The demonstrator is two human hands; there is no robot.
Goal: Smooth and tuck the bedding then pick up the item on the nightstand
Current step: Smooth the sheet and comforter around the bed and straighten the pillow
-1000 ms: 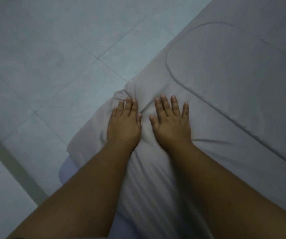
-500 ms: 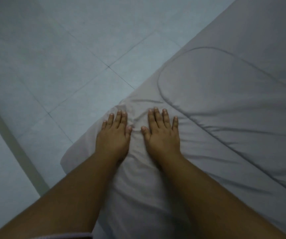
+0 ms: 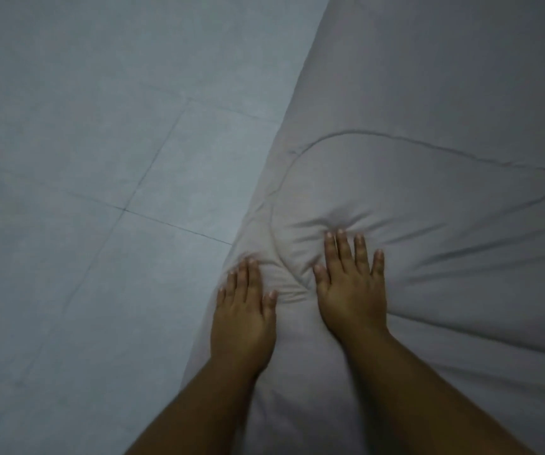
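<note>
Dim light; pale grey tiled floor (image 3: 94, 178), thin dark grout lines.

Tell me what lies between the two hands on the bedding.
Head view: only bunched bedding, creased and crossed by a curved stitched seam, lies between the left hand and right hand.

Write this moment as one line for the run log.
phase: smoothing | left hand: flat at quilt edge | right hand: flat, pressing quilt | nightstand: not visible

Both forearms are extended forward, side by side. The left hand (image 3: 243, 318) and right hand (image 3: 351, 290) are held flat, palms down, fingers (image 3: 341, 247) spread.
</note>
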